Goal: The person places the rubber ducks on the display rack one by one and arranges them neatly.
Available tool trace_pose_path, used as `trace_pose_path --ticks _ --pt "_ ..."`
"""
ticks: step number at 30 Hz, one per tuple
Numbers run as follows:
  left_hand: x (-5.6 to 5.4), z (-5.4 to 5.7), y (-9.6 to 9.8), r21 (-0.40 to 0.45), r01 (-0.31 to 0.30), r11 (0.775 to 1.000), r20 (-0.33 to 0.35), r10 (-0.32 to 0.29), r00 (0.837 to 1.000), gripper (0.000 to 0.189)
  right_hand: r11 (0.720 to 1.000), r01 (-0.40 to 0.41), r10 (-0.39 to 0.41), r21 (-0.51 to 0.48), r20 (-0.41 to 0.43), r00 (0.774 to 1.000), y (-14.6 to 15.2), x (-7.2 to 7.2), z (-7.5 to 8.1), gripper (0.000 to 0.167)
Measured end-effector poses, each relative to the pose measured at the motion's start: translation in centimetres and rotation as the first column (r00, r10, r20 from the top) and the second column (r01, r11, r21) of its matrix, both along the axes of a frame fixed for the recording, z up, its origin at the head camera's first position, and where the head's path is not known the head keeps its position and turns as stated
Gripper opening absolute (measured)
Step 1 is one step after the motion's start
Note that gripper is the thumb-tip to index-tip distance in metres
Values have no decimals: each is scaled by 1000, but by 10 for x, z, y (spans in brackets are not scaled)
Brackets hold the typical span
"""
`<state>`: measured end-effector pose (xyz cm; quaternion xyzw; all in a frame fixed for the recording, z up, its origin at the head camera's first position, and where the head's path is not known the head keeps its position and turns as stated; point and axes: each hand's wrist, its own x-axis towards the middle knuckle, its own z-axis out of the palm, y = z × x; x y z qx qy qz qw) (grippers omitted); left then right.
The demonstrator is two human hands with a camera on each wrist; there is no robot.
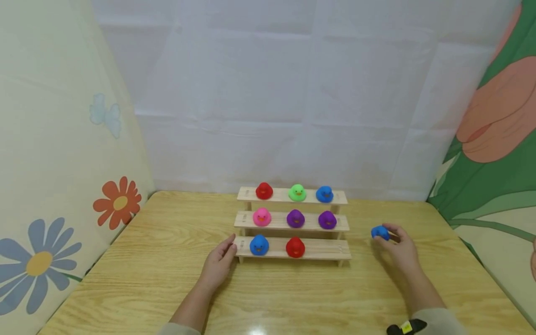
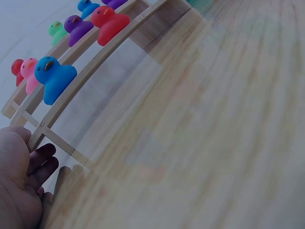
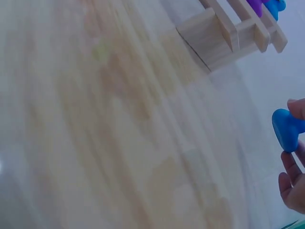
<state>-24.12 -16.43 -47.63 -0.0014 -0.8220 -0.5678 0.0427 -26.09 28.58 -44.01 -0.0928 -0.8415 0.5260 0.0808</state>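
Note:
A three-step wooden shelf (image 1: pixel 322 251) stands on the table with small rubber ducks on every step. My left hand (image 1: pixel 219 263) holds the left end of its lowest step; in the left wrist view the thumb lies over the board's end and the curled fingers (image 2: pixel 43 174) are below. To the right of the shelf, my right hand (image 1: pixel 399 246) pinches a blue rubber duck (image 1: pixel 379 233) between thumb and fingers, above the table. On the lowest step sit a blue duck (image 1: pixel 259 245) at the left and a red duck (image 1: pixel 295 247) in the middle; bare wood shows at the right.
The middle step carries a pink duck (image 1: pixel 262 217) and two purple ducks (image 1: pixel 295 218). Red (image 1: pixel 264 191), green (image 1: pixel 297 192) and blue (image 1: pixel 324 194) ducks occupy the top step. A white cloth (image 1: pixel 284 93) hangs behind the wood-grain table (image 1: pixel 293 298), with patterned cloths at both sides.

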Motion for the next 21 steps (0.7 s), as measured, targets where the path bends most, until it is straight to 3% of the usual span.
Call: trace_pose_path --ticks 21 --pt "3 2 0 1 -2 1000 -12 2 1000 46 995 -103 103 10 -10 995 -39 18 8 55"
